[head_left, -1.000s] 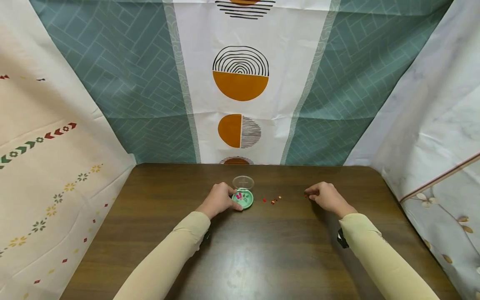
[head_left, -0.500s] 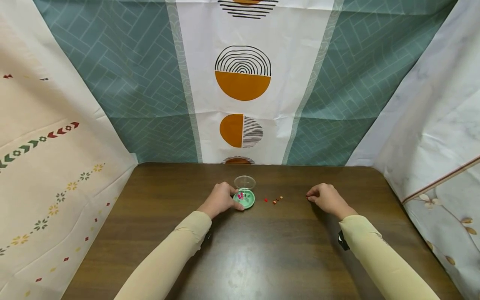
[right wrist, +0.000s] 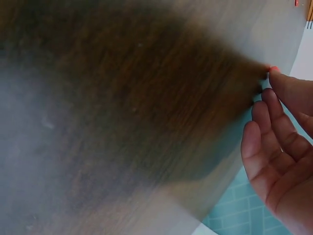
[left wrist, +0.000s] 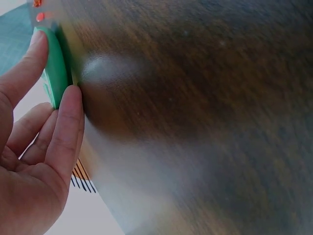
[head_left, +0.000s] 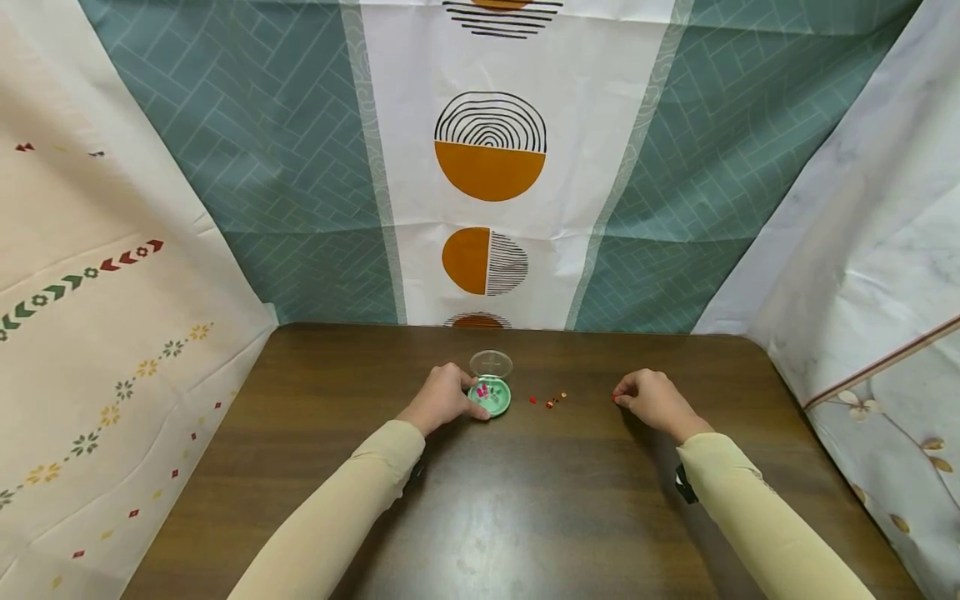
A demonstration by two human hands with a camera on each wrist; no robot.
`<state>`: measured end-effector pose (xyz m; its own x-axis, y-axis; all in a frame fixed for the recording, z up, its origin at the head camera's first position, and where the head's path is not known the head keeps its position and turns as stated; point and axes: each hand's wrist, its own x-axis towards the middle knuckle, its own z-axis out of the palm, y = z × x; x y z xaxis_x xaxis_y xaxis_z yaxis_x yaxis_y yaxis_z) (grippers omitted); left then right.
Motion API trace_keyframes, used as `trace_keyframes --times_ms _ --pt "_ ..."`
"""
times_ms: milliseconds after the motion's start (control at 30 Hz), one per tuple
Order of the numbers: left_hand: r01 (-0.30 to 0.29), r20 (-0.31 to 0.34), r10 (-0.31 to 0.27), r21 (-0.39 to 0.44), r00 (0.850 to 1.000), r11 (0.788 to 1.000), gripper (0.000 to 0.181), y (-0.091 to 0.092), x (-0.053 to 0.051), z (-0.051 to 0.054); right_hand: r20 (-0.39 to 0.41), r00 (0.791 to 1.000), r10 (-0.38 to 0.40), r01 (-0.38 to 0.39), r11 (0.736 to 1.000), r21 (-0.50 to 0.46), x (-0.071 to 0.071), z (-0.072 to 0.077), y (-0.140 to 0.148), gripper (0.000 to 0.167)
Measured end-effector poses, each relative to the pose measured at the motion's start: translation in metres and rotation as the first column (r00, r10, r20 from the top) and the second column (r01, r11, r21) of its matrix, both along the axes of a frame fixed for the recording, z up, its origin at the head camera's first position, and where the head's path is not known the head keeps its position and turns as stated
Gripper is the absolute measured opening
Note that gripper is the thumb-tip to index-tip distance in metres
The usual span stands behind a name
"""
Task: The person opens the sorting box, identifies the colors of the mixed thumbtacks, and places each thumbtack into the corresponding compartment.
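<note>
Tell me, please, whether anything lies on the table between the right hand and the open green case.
Yes: a few small red and orange pieces lie between the right hand and the green case, nearer the case. Its clear lid is at the far side, off that line.

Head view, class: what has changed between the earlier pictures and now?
The right hand, a red piece at its fingertips, has eased slightly down the picture; the view itself has drifted a little. Unchanged: the left hand grips the green case, its clear lid open.
</note>
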<state>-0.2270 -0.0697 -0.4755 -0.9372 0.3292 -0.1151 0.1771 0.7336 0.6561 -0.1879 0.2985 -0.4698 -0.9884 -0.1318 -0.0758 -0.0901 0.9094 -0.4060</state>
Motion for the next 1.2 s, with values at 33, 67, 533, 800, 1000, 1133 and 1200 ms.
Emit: trace_keyframes --times_ms 33,67,533,800,1000,1133,1200 --pt "-0.003 0.001 0.003 -0.001 1.0 1.0 0.065 0.0 0.0 0.0 0.006 1.0 0.001 -0.001 1.0 0.0 0.0 0.0 0.0 0.005" --pt "-0.003 0.001 0.003 -0.002 1.0 1.0 0.065 0.0 0.0 0.001 0.009 1.0 0.005 -0.005 1.0 -0.001 0.0 0.001 -0.001 0.005" --pt "-0.004 -0.013 0.004 -0.017 1.0 1.0 0.066 -0.001 -0.002 0.0 0.029 0.999 0.039 -0.035 0.992 -0.125 -0.008 0.017 -0.017 0.016" --pt "-0.001 -0.004 0.001 -0.016 1.0 1.0 0.063 0.0 0.001 0.0 -0.021 0.996 0.09 -0.092 0.982 -0.163 -0.01 0.034 -0.058 0.016" --pt "-0.001 -0.013 0.0 -0.027 1.0 1.0 0.065 0.0 0.002 0.0 -0.043 0.985 0.167 -0.172 0.97 -0.174 -0.013 0.038 -0.101 0.011" --pt "0.003 -0.018 -0.003 -0.025 1.0 1.0 0.062 0.001 0.003 0.0 -0.043 0.974 0.22 -0.224 0.956 -0.188 -0.016 0.035 -0.128 0.013" --pt "0.009 -0.023 -0.009 -0.023 1.0 1.0 0.059 0.001 0.003 0.0 -0.034 0.97 0.24 -0.242 0.953 -0.184 -0.017 0.032 -0.14 0.013"
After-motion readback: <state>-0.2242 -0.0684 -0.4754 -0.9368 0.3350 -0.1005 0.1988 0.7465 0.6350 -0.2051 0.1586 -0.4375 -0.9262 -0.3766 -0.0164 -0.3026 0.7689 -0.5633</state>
